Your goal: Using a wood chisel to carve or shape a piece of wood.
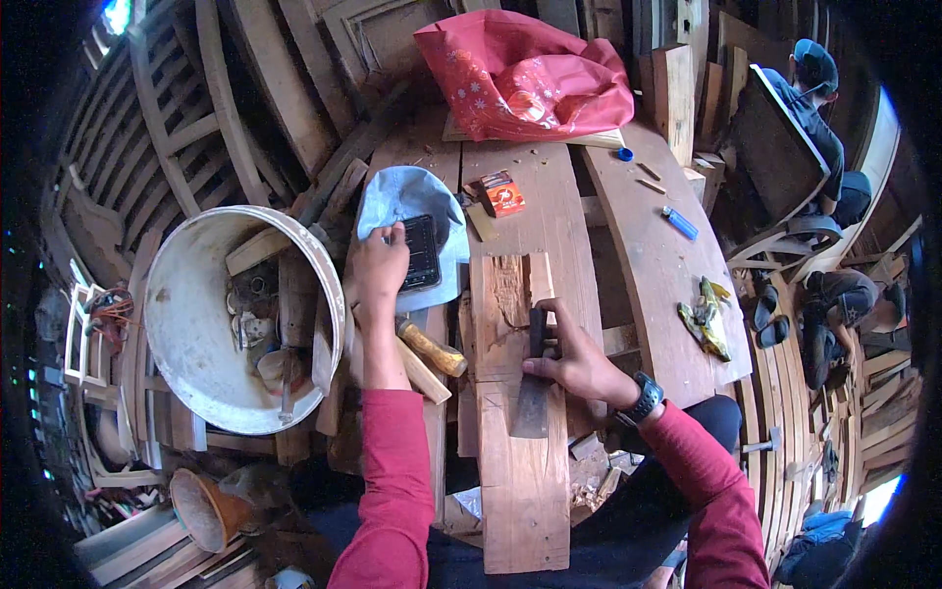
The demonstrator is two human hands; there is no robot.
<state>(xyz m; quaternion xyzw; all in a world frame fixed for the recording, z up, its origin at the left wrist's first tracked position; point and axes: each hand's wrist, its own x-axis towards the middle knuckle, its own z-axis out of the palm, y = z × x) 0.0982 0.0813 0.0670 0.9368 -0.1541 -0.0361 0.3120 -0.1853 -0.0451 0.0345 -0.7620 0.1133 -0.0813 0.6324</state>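
Note:
My left hand [381,263] has its fingers curled at the left edge of a black phone [422,253], which lies on a light blue cloth cap [400,191]. In my right hand [579,361] is a flat-bladed tool [531,407] with a black handle. Its broad dark blade rests on a wooden board [525,510] lying lengthwise in front of me. The board's far part has a rough, chipped recess [506,294]. A tool's rounded wooden handle [432,348] lies between my left forearm and the board.
A big whitish bucket [167,324] with wood scraps and tools stands at left. On the plank bench [638,226] lie a red bag [520,83], a small red-orange box [502,193], a blue lighter [679,223] and a crumpled yellow-green wrapper [708,322]. Another person [819,128] sits at far right.

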